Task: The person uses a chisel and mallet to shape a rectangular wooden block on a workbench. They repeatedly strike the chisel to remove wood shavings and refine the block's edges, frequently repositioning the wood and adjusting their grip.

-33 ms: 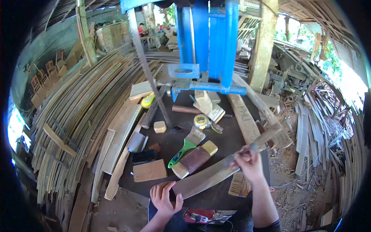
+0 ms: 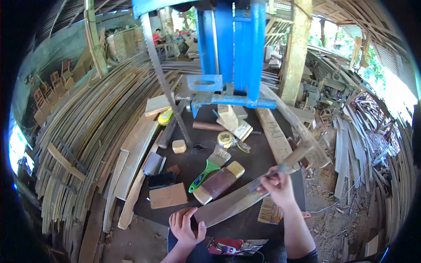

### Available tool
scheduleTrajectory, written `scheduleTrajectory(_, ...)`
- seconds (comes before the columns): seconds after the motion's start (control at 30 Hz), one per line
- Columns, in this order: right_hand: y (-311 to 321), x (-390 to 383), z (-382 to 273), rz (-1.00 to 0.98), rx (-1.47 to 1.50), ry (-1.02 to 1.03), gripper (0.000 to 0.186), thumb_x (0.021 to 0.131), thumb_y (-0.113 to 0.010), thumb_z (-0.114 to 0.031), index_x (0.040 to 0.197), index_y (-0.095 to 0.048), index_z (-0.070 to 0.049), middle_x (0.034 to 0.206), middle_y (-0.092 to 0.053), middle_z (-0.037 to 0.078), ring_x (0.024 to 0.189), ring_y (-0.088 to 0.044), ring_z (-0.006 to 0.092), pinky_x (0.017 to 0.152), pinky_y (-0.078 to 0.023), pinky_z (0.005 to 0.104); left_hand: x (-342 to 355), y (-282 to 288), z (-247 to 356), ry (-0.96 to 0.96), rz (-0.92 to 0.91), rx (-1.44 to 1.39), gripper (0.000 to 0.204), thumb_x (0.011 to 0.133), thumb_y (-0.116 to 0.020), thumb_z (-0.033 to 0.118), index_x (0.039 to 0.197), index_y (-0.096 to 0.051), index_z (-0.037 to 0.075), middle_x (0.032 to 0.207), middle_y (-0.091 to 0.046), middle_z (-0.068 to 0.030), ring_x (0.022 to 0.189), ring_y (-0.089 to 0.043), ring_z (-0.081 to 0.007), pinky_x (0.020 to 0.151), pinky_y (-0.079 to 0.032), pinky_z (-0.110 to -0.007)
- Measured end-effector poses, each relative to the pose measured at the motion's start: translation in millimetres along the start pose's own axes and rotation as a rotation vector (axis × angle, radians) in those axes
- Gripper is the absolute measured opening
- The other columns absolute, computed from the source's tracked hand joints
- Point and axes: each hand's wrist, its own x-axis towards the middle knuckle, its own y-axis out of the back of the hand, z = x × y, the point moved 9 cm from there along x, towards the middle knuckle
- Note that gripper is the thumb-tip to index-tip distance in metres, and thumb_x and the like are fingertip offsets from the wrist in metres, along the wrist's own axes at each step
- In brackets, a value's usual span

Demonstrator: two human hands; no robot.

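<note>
A long, flat wooden board (image 2: 228, 205) lies slanting across the near part of the dark table. At its near left end, my left hand (image 2: 186, 225) grips the board between thumb and bent fingers. My right hand (image 2: 277, 188) is closed round a chisel (image 2: 298, 157) over the board's far right end; the wooden handle points up and to the right, and the blade lies low along the board. Just behind the board are a brown sanding block (image 2: 219, 182) and a green-handled brush (image 2: 204, 175). Another brush (image 2: 269, 210) lies below my right wrist.
A blue bandsaw (image 2: 232, 48) with its upright toothed blade (image 2: 160, 74) stands ahead. Tape measures (image 2: 225, 139), a mallet-like wooden handle (image 2: 208, 126), small blocks (image 2: 168, 195) and a carved board (image 2: 276, 133) lie on the table. Stacked planks (image 2: 101, 118) fill the left.
The whole view has shifted slightly, so things appear a little further left. Both hands keep their holds on the board and the chisel.
</note>
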Motion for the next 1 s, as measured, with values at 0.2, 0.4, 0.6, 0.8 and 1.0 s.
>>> scheduleTrajectory(0.2,17.0,8.1,-13.1,0.069,-0.070,0.204,0.024,0.090,-0.068,0.002,0.101,-0.047,-0.001,0.081,-0.067,0.008,0.071,-0.069,0.0143,0.060,-0.058,0.0296,-1.3,9.3,-0.7,-0.019,0.053,0.034,0.041,0.086,-0.059,0.035,0.111,-0.065,0.004,0.100,-0.065,-0.0164,0.089,-0.059,-0.0360,0.081,-0.043,-0.047)
scheduleTrajectory(0.4,-12.1,-9.3,-2.2,-0.088,-0.079,0.099,0.023,0.091,-0.067,0.003,0.103,-0.048,0.000,0.086,-0.067,0.007,0.072,-0.070,0.0134,0.063,-0.058,0.0277,2.6,-11.2,2.6,-0.008,-0.021,-0.012,0.040,0.088,-0.057,0.035,0.112,-0.064,0.004,0.099,-0.062,-0.0180,0.087,-0.057,-0.0381,0.080,-0.043,-0.049)
scheduleTrajectory(0.6,-1.9,1.8,-10.9,0.032,-0.128,0.185,0.026,0.091,-0.067,0.003,0.106,-0.046,0.002,0.087,-0.067,0.009,0.077,-0.072,0.0171,0.069,-0.060,0.0285,-11.8,15.7,-0.2,-0.023,0.100,0.144,0.040,0.087,-0.058,0.037,0.110,-0.065,0.005,0.099,-0.064,-0.0157,0.092,-0.057,-0.0376,0.086,-0.042,-0.048)
scheduleTrajectory(0.8,-22.6,-16.3,-17.2,-0.155,-0.162,0.155,0.020,0.090,-0.069,0.000,0.099,-0.052,0.002,0.082,-0.068,0.009,0.074,-0.073,0.0157,0.065,-0.059,0.0259,-1.7,-9.9,2.3,0.020,-0.005,0.034,0.042,0.085,-0.059,0.036,0.114,-0.062,0.007,0.103,-0.063,-0.0163,0.093,-0.058,-0.0376,0.082,-0.043,-0.046)
scheduleTrajectory(1.0,-45.1,-12.1,-0.3,-0.158,-0.123,0.198,0.021,0.089,-0.070,-0.004,0.101,-0.053,0.003,0.076,-0.068,0.010,0.070,-0.072,0.0178,0.059,-0.058,0.0299,-5.7,-0.5,3.4,0.013,0.017,0.081,0.043,0.089,-0.055,0.037,0.117,-0.061,0.004,0.108,-0.062,-0.0188,0.099,-0.057,-0.0407,0.089,-0.042,-0.050)
